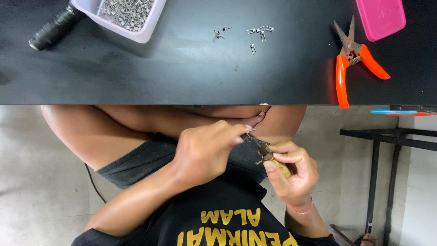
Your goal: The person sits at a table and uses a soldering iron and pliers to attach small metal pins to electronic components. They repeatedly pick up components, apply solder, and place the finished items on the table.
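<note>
Below the tabletop's (182,82) near edge, the left hand (202,152) pinched a small, light, stiff metal clip (251,132), the right hand (293,171) clenched around thin pliers (266,152).

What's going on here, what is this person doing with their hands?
A seated person works below the edge of a black table. The right hand grips small brown-handled pliers; the left hand pinches a tiny metal piece at their tip. On the table lie orange-handled snips and a pale tray of metal clips.
</note>
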